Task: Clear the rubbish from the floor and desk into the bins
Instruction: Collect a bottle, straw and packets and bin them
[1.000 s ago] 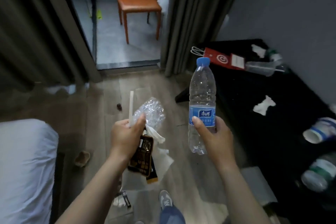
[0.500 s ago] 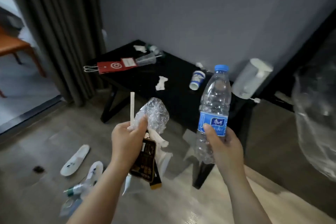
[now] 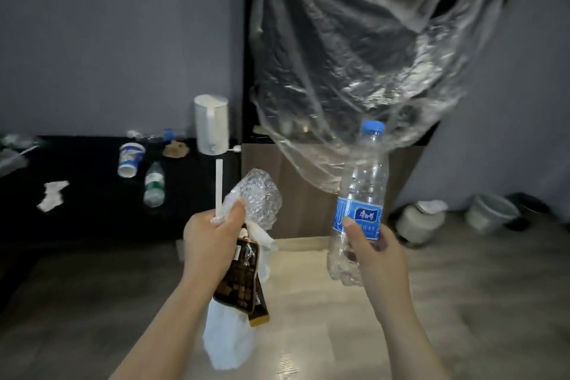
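The hands are held up in front of the desk (image 3: 92, 225). The left hand (image 3: 212, 244) is closed around a bundle of rubbish, in which a white straw (image 3: 219, 185), crumpled clear plastic (image 3: 257, 194), a dark wrapper (image 3: 243, 281) and white paper (image 3: 228, 339) are gripped together. The right hand (image 3: 374, 259) is wrapped around the lower half of an upright, blue-capped water bottle (image 3: 364, 194). On the desk, a paper cup (image 3: 131, 159) and a small green-labelled bottle (image 3: 154, 183) are seen lying on their sides, with a crumpled tissue (image 3: 53, 196) toward the desk's left end and a white kettle (image 3: 211, 123) at its right end. A pale bin (image 3: 421, 222) and a grey bin (image 3: 490, 213) are set on the floor well to the right of the desk
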Motion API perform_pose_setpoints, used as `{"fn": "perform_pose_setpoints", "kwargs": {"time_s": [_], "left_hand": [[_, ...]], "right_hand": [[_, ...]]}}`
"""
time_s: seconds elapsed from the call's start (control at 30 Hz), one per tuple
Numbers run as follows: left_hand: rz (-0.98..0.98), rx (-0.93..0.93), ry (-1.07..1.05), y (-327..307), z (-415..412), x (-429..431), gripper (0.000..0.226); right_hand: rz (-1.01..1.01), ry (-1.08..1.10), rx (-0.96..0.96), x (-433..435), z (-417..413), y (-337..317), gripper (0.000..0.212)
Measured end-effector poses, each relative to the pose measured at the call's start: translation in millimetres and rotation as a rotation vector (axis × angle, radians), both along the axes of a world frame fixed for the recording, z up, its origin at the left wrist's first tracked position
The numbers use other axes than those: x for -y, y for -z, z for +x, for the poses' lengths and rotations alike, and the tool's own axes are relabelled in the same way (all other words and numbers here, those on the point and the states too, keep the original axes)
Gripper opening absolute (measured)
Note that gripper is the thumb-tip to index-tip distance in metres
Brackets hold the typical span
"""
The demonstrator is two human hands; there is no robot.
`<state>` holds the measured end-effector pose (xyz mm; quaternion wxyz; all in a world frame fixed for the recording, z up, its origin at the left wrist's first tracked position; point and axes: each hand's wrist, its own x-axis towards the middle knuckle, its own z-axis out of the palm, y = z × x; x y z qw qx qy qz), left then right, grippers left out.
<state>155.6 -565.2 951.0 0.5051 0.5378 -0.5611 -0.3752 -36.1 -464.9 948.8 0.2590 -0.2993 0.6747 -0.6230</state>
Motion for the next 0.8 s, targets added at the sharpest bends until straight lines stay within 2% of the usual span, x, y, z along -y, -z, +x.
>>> {"fn": "perform_pose_setpoints", "kwargs": {"time_s": [0.07, 0.2, 0.37, 0.47, 0.67, 0.8], "left_hand": [[0.003, -0.026, 0.075, -2, -50, -23, 0.048], [-0.045, 0.0, 0.236, -12, -151, -69, 0.057], [-0.118, 0.06, 0.402, -39, -256, -124, 0.063], [-0.133, 0.024, 0.512, -47, -311, -151, 0.059], [-0.118, -0.015, 0.721, -42, -406, -184, 0.059], [-0.138, -0.025, 0.779, -38, -462, -185, 0.057]], "right_hand": [[-0.008, 0.063, -0.012, -36, -41, -6, 0.026], [-0.018, 0.228, -0.02, -114, -114, -15, 0.016], [0.007, 0.438, -0.062, -198, -183, -29, 0.024], [-0.005, 0.55, -0.073, -238, -214, -32, 0.024], [-0.014, 0.725, -0.08, -286, -268, -26, 0.021], [-0.028, 0.816, -0.078, -288, -314, -19, 0.034]]}}
